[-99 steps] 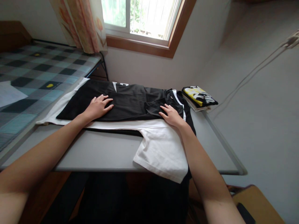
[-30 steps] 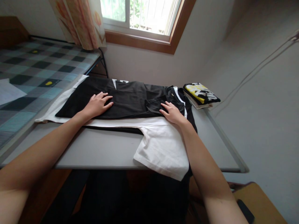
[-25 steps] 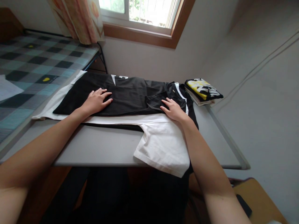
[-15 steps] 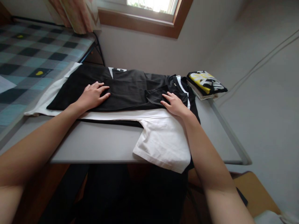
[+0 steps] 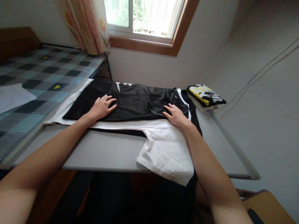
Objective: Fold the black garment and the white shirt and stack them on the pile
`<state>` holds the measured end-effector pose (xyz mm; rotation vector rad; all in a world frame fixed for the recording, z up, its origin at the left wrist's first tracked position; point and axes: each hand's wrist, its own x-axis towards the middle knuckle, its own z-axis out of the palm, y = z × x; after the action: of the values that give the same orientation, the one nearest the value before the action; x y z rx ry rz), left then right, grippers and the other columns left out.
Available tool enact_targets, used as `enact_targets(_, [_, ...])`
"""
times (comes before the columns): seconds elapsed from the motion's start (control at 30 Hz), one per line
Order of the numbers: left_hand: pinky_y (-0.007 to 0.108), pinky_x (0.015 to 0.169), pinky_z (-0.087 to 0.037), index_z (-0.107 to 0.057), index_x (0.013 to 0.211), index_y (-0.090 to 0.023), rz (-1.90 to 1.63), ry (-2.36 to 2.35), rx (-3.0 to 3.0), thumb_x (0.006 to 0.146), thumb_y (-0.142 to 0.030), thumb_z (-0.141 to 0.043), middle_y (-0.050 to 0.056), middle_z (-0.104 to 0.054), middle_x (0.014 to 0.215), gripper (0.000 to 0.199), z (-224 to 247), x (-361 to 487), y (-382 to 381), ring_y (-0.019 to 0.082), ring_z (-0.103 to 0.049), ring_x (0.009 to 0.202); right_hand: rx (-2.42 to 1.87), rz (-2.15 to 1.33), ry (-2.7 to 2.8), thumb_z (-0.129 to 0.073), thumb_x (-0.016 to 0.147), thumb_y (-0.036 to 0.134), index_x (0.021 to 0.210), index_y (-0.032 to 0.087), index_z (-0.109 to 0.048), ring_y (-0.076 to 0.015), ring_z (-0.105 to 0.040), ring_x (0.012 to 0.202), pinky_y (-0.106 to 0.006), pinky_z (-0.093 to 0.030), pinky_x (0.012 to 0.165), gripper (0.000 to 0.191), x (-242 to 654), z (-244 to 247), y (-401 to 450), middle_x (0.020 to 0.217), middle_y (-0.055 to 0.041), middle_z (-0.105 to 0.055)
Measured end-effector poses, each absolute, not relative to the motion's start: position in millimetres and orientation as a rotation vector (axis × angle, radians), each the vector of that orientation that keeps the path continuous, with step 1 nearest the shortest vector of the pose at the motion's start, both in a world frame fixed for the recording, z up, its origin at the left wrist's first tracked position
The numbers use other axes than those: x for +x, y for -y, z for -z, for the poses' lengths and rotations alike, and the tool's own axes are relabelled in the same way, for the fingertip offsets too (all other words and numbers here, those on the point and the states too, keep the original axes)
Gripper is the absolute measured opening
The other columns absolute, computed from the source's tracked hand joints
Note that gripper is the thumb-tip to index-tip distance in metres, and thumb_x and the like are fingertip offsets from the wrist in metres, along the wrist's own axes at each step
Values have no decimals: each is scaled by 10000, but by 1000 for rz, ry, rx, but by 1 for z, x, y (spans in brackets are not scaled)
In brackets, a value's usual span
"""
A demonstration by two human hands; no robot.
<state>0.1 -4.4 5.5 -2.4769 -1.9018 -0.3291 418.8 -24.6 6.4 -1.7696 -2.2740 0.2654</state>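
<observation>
A black shirt (image 5: 135,99) with a white print lies folded lengthwise on top of a white shirt (image 5: 167,149), whose sleeve spreads toward the near edge of the grey table (image 5: 105,152). More black cloth shows beneath the white one. My left hand (image 5: 101,108) rests flat on the black shirt's left part, fingers spread. Near the collar at the right, my right hand (image 5: 175,114) lies on the same shirt with its fingers apart. Neither hand grips anything.
Folded clothes (image 5: 206,95) with a yellow, black and white print are stacked at the table's right back. A checkered bed (image 5: 77,70) with a paper sheet (image 5: 15,96) stands left. Behind are a window and a curtain (image 5: 86,28). A wooden chair (image 5: 268,207) is lower right.
The view has tilted up, so the table and clothes appear lower and more of the window shows. Both hands remain in the same places on the black shirt.
</observation>
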Motion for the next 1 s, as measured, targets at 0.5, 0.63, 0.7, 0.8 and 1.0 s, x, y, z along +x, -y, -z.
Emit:
enact_targets(0.5, [544,1220,-253,-508,1490,-208,318,1910,-2480,1010,-490,-387,138,-449,1586,570,-7,2,6,329,-320,1519,-1798,-233,2267,-539,994,445,1481,155,-563,-339,-353,1507,-501,-310,1228,567,415,-9,27,1602,-166,-430])
enact_targets(0.63, [539,1218,-266,-545,1465,-235,337,1892,-2464,1007,-503,-386,121,-469,1573,554,-5,0,5,319,-335,1512,-1781,-236,2258,-545,989,459,1472,192,-575,-343,-357,1504,-529,-315,1222,553,417,-7,26,1596,-142,-447])
enact_targets(0.7, [539,1216,-270,-547,1464,-239,338,1894,-2465,1006,-505,-387,118,-472,1571,554,-5,0,5,317,-337,1511,-1786,-237,2257,-540,992,462,1475,183,-571,-345,-354,1506,-534,-315,1221,558,418,-6,25,1595,-155,-444])
enact_targets(0.8, [540,1218,-267,-547,1466,-241,331,1902,-2466,1006,-507,-386,115,-471,1572,555,-5,1,5,316,-332,1513,-1787,-233,2262,-539,995,468,1475,187,-572,-340,-351,1508,-527,-321,1218,557,418,-6,25,1595,-156,-444])
enact_targets(1.0, [543,1218,-267,-542,1472,-230,326,1902,-2462,1004,-498,-387,122,-471,1573,561,-6,1,5,320,-333,1513,-1797,-220,2274,-539,997,449,1477,164,-567,-342,-350,1508,-525,-324,1216,559,416,-7,26,1596,-176,-435])
